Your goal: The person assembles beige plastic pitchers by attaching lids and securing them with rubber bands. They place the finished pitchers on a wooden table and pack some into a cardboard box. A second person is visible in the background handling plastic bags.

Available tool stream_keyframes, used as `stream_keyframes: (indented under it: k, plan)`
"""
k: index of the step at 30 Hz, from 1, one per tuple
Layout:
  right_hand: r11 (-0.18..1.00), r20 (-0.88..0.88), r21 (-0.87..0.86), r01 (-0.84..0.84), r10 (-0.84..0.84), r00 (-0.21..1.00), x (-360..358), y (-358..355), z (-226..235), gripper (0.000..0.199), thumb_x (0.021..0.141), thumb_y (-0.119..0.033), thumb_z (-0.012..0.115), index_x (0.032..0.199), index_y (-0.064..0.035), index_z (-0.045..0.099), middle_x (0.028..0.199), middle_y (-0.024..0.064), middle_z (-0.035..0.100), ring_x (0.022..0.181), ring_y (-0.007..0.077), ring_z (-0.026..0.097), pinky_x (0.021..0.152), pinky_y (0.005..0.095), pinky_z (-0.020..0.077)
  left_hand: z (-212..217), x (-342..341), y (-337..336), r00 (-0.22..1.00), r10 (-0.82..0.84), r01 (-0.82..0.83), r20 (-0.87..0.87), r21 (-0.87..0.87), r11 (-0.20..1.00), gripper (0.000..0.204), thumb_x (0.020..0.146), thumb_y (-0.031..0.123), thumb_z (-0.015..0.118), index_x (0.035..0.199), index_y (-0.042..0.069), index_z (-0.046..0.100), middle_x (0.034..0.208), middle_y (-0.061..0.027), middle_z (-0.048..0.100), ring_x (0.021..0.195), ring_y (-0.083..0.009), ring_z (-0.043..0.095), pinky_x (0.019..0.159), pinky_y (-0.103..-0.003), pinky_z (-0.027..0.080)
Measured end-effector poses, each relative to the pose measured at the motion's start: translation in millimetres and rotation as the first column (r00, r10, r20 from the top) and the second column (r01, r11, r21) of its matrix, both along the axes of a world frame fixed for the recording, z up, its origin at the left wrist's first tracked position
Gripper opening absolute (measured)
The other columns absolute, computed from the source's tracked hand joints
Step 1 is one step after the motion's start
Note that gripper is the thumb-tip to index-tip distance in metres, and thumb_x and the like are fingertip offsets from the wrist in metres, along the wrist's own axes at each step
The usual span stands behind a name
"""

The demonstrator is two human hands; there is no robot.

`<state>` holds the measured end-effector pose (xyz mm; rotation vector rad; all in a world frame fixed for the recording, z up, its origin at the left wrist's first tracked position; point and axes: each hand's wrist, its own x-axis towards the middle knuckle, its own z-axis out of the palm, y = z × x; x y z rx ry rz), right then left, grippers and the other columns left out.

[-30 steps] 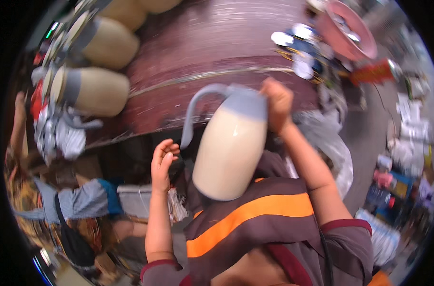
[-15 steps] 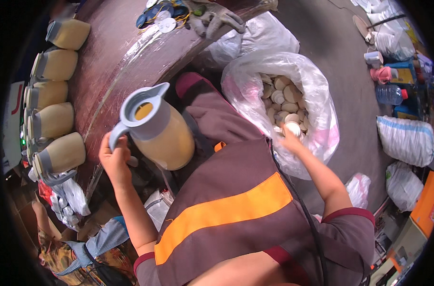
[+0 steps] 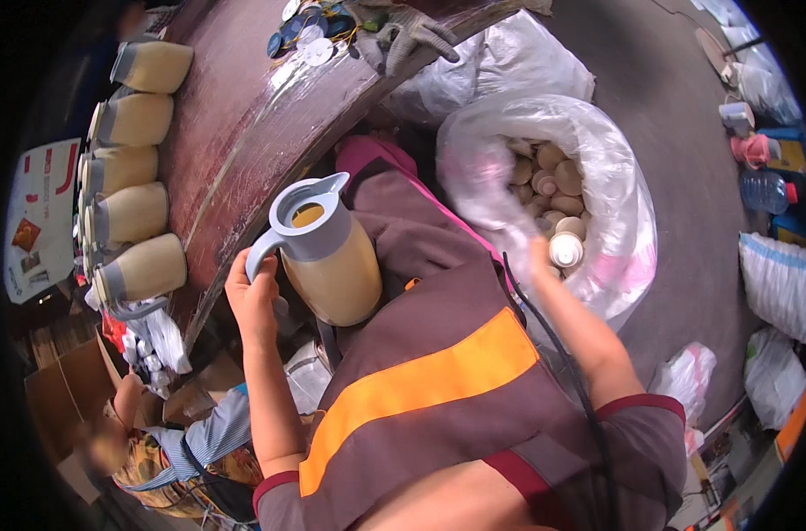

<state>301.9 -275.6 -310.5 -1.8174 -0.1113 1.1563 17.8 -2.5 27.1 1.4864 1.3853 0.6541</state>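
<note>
From my end I see the left hand [image 3: 254,296] clamped on the grey curved handle of a cream-bodied plastic jug [image 3: 336,279] with a grey spouted collar and a round opening, held above the person's lap, just off the near edge of a worn dark-red bench [image 3: 235,115]. The hands are well apart. The right hand [image 3: 539,261] is at the near rim of an open clear plastic bag [image 3: 631,208] full of round cream discs, right beside a white stepped round cap [image 3: 566,250]; it is blurred, so I cannot tell whether its fingers grip anything. Five similar cream jugs [image 3: 137,212] line the bench's left side, and a grey knitted glove [image 3: 407,40] lies at its far right
</note>
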Motion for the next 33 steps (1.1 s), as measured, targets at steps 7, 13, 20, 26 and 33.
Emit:
stream_keyframes:
  k: [7, 13, 20, 26, 33]
  plan:
    - [0.994, 0.414, -0.091, -0.067, 0.099, 0.905, 38.9, 70.4, 85.5, 0.023, 0.082, -0.015, 0.059, 0.099, -0.0014, 0.065, 0.086, 0.0195, 0.068, 0.080, 0.0320, 0.067, 0.071, 0.0419, 0.0513, 0.2, -13.5, 6.5, 0.998, 0.060, -0.060, 0.008, -0.031, 0.998, 0.011, 0.087, 0.009, 0.062, 0.097, 0.005, 0.063, 0.067, 0.0059, 0.050, 0.050, -0.0013, 0.037, 0.045, -0.019, 0.026]
    - [0.459, 0.195, -0.411, -0.788, 0.888, 0.416, -20.0, 129.6, -6.8, 0.039, 0.087, -0.029, 0.044, 0.109, -0.0038, 0.064, 0.109, 0.0244, 0.063, 0.103, 0.0378, 0.061, 0.086, 0.0488, 0.0482, 17.9, 9.1, -1.5, 0.985, -0.093, 0.103, -0.144, 0.065, 0.993, 0.016, 0.086, 0.008, 0.063, 0.101, 0.002, 0.062, 0.070, 0.0047, 0.051, 0.053, -0.0019, 0.040, 0.047, -0.019, 0.028]
    - [0.677, 0.626, -0.313, -0.666, 0.674, 0.391, 26.9, 92.4, 25.5, 0.036, 0.080, -0.019, 0.056, 0.113, -0.0067, 0.061, 0.105, 0.0194, 0.062, 0.101, 0.0369, 0.058, 0.088, 0.0451, 0.0457, -5.0, -13.3, -10.7, 0.990, -0.048, 0.058, -0.134, 0.066, 0.996, 0.020, 0.085, 0.010, 0.064, 0.103, 0.003, 0.063, 0.069, 0.0054, 0.052, 0.056, -0.0019, 0.043, 0.049, -0.018, 0.032]
    - [0.521, 0.462, -0.794, -0.314, 0.852, 0.246, 48.2, 75.3, 39.9, 0.067, 0.071, -0.023, 0.074, 0.131, -0.0117, 0.045, 0.146, 0.0134, 0.031, 0.134, 0.0346, 0.031, 0.093, 0.0581, 0.0429, -0.2, -3.5, 9.1, 0.995, -0.023, 0.021, -0.102, -0.018, 1.000, 0.016, 0.085, 0.010, 0.063, 0.099, 0.003, 0.065, 0.072, 0.0060, 0.055, 0.059, -0.0015, 0.044, 0.052, -0.018, 0.033]
    - [0.983, 0.742, -0.029, -0.183, 0.145, 0.655, 73.5, 93.5, 77.5, 0.084, 0.070, -0.033, 0.077, 0.136, 0.0007, 0.036, 0.127, 0.0211, 0.048, 0.114, 0.0337, 0.050, 0.099, 0.0410, 0.0397, 1.2, -8.7, -0.1, 0.976, -0.219, 0.216, 0.011, 0.122, 0.969, 0.020, 0.080, 0.000, 0.061, 0.099, 0.002, 0.064, 0.083, 0.0034, 0.060, 0.075, -0.0050, 0.053, 0.067, -0.020, 0.042]
